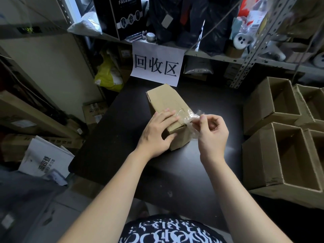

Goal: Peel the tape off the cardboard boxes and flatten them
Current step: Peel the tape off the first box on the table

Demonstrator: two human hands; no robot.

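A small brown cardboard box lies on the dark table, its long side running away from me. My left hand rests on the box's near end, fingers flat on top and thumb against the near face. My right hand pinches a crumpled strip of clear tape between thumb and fingers. The strip is partly lifted and still clings to the box's top near corner and right side.
Several open-topped cardboard boxes stand stacked at the table's right edge. A white paper sign hangs from the shelf behind the box. Cluttered metal shelves fill the back. Cartons and a white bag crowd the floor at left.
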